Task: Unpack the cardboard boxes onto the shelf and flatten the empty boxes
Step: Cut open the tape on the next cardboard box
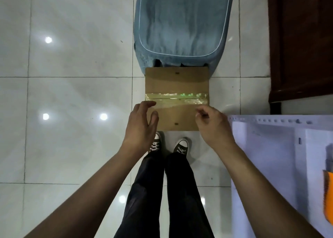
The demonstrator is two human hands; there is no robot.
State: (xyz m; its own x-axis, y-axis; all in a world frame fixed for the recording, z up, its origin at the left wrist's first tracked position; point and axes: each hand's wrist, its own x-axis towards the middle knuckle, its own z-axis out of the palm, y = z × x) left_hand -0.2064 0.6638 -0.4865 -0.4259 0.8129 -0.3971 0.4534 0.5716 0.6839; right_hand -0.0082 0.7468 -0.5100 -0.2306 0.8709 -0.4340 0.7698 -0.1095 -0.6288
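Observation:
A closed cardboard box (177,83) stands on the floor just ahead of my feet, its top flaps sealed by a strip of yellowish clear tape (177,98) running left to right. My left hand (141,124) hovers over the box's near left corner with fingers spread and relaxed. My right hand (213,124) is above the near right corner, its fingers loosely curled with thumb and forefinger close together; I cannot see anything between them. Whether either hand touches the box is unclear.
A blue upholstered seat (182,25) stands right behind the box. A dark wooden cabinet (302,43) is at the far right. A white shelf unit (270,147) sits close on my right with an orange item (328,196) on it. Glossy white floor tiles (72,93) spread to the left.

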